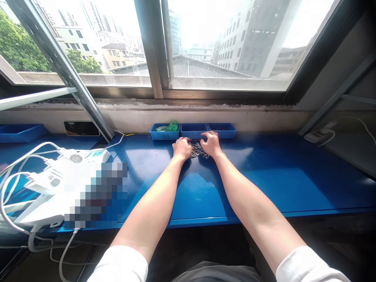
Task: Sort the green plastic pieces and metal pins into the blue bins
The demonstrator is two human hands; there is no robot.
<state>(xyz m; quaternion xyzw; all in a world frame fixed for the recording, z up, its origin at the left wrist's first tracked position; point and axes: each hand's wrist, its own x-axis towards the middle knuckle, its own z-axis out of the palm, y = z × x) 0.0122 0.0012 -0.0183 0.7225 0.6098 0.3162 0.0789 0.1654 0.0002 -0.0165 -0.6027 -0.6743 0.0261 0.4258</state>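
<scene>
A loose pile of small, thin, dark and shiny metal pieces [199,150], possibly screws, lies on the blue tabletop [202,192]. At its left edge rests my left hand [182,148], fingers bent forward and curved at the side of the pile. My right hand [210,144] is at the right edge, with its thumb and fingers apart and curved toward the pieces. Both hands seem to touch the pile, with no piece visibly gripped; some fingertips are hidden. Just behind the hands stands a blue bin [192,127], its inside partly visible.
Left of that bin, another blue bin [164,135] holds green plastic; a third bin [227,132] on the right contains small dark bits. A white power strip [96,156] with plugs and cables occupies the left side. A phone [81,128] lies behind it, near a metal post [91,107].
</scene>
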